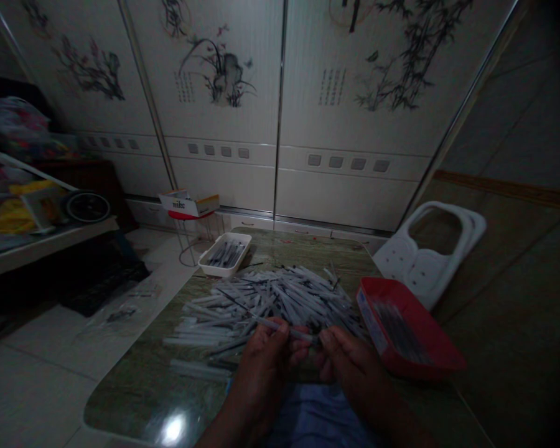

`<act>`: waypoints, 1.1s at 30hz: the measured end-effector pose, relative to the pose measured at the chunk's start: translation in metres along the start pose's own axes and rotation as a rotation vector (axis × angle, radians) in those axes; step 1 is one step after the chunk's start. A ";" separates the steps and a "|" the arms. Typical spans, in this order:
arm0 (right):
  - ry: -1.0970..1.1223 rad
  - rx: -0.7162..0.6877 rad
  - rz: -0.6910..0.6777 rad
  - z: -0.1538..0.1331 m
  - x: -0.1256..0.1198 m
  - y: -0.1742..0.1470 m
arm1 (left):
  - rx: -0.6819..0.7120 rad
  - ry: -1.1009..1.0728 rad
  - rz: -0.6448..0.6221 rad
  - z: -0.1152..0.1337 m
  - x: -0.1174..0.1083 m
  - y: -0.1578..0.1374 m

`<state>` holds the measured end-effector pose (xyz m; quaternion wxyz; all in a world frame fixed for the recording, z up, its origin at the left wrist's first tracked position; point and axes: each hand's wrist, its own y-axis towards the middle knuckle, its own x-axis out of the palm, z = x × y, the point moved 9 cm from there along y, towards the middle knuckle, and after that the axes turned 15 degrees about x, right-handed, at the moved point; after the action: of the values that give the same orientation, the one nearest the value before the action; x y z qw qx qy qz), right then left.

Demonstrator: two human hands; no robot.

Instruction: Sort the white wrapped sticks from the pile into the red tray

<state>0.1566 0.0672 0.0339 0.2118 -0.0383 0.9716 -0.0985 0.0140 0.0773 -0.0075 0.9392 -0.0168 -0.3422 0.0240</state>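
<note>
A slim, pale pen-like tube (301,335) is held in front of me, slanting down to the right. My left hand (273,348) pinches its middle between thumb and fingers. At its right end, my right hand (343,354) grips with thumb and forefinger; the very tip is hidden there. Just beyond my hands spreads a wide pile of whitish translucent tubes (289,292), with some thin dark rods among them. A few loose tubes (198,370) lie left of my left hand. The dim light hides fine detail.
On the green table (135,386), a white tray (214,270) of thin dark sticks stands far left. A red box (434,348) with slender clear-and-dark pieces sits right. Beyond are a white folding chair (429,267), a stool with a carton (186,204), and a cluttered shelf (51,236).
</note>
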 end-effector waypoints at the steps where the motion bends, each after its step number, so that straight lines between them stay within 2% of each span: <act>1: 0.008 -0.014 0.007 -0.002 -0.001 -0.001 | 0.001 -0.004 0.019 0.000 -0.002 0.000; 4: -0.015 -0.075 0.026 -0.009 -0.002 -0.003 | -0.001 -0.015 0.068 -0.002 -0.008 0.002; 9: -0.144 -0.153 0.078 -0.011 -0.002 -0.004 | -0.014 0.000 0.063 -0.005 -0.009 0.003; 14: -0.096 -0.090 0.039 -0.005 0.000 -0.002 | 0.017 0.005 -0.003 0.000 -0.004 0.002; 21: 0.265 0.096 -0.120 0.013 0.007 0.004 | 0.066 0.088 -0.053 0.006 -0.003 0.003; 25: 0.328 0.152 -0.098 0.012 0.010 0.004 | 0.053 0.071 -0.029 0.004 -0.001 0.002; 29: 0.322 0.111 -0.093 0.004 0.015 0.002 | 0.015 0.058 -0.050 0.001 0.003 0.001; 33: 0.268 0.093 -0.003 0.011 0.005 0.006 | 0.059 0.208 0.006 0.014 -0.012 0.010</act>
<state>0.1565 0.0704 0.0205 0.0816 -0.0166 0.9855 -0.1481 -0.0046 0.0867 -0.0049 0.9697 0.0076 -0.2417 0.0349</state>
